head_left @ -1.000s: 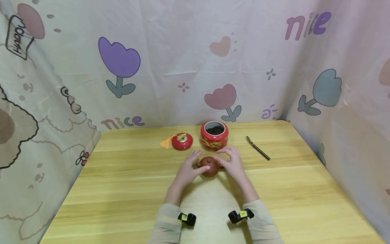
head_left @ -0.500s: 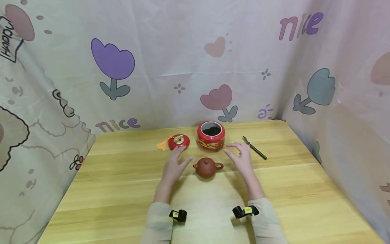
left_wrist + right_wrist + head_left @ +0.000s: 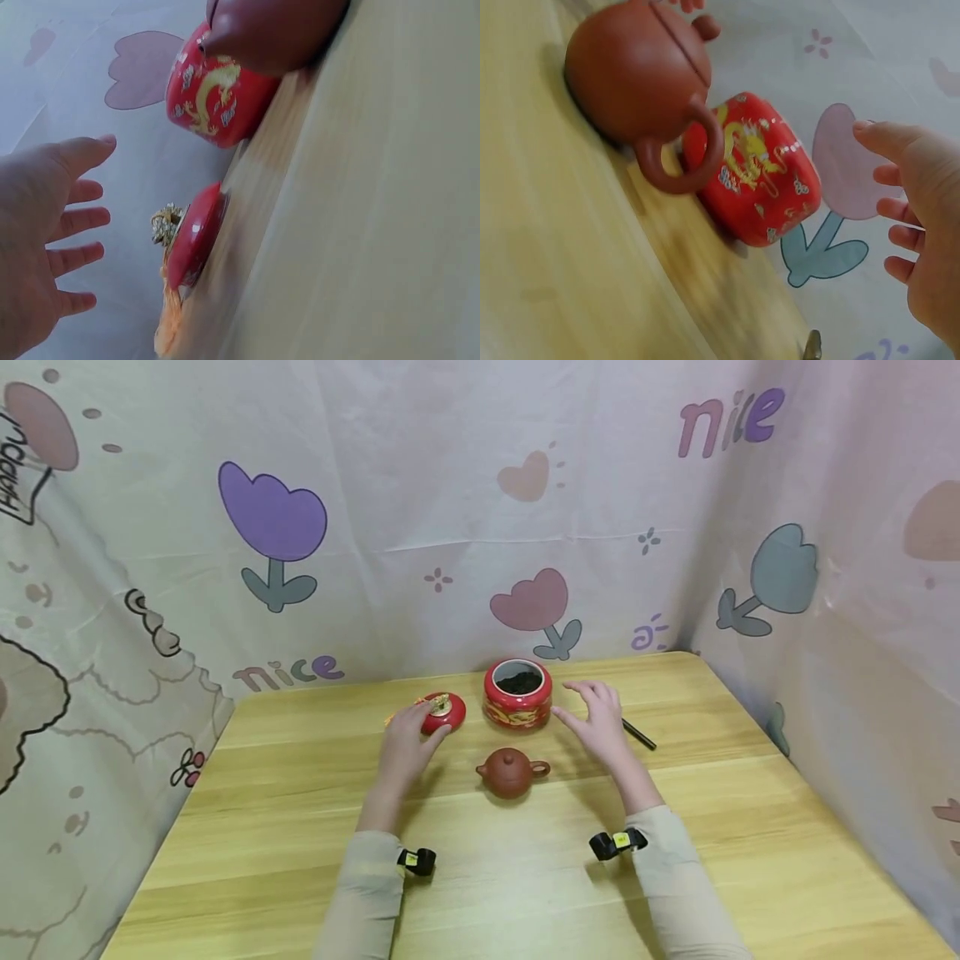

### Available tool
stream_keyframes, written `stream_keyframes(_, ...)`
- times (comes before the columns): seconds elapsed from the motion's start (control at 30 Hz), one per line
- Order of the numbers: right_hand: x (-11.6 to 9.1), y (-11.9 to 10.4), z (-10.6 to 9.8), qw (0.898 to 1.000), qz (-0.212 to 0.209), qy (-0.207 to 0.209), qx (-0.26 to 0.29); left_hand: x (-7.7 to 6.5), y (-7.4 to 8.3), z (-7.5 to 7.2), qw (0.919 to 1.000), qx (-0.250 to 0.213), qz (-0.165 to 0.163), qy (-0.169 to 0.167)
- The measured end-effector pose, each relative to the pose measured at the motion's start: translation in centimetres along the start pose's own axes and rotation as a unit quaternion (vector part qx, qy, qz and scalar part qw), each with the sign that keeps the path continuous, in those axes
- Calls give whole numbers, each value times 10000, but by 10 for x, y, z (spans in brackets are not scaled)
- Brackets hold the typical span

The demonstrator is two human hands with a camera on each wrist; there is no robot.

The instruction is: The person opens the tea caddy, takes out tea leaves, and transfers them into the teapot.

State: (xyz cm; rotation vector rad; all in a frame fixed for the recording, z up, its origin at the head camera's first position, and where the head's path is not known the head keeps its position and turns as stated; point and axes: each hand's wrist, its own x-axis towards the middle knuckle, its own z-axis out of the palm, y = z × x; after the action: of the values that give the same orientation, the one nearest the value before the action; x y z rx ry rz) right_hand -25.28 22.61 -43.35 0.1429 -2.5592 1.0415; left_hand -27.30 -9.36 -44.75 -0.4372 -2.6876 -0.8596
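My left hand reaches over the red lid, which has a gold knob and an orange tassel. In the left wrist view the fingers of that hand are extended, with a gap to the lid. To the right of the red jar, my right hand hovers with thumb and fingers spread, holding nothing. Gold dragons decorate the jar, and dark tea leaves lie inside it. A brown clay teapot stands between the hands, untouched, its handle to the right.
A slim dark-handled tool lies right of the jar, its far end hidden by my right hand. The wooden table meets a printed curtain at the back and sides. Each sleeve carries a black wrist camera.
Both hands have come off the teapot and parted. The left has moved left and forward to the lid; the right has moved right and forward beside the jar. The teapot stays in place.
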Motion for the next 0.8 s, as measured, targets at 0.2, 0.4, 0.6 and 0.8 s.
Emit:
stream_keyframes(0.2, 12, 4, 2, 9984, -83, -348, -449, 15, -12, -6, 9980, 501, -195, -330)
stream_keyframes(0.4, 23, 8, 10, 9945, -17, -624, -839, 32, -19, -5, 9943, 801, -238, -664)
stream_keyframes(0.6, 34, 9, 18, 9864, 23, -1127, -1199, 45, -26, 0, 9888, 1152, -244, -917)
stream_keyframes(0.8, 45, 9, 24, 9802, -88, -1319, -1472, 57, -32, 7, 9843, 1465, -57, -978)
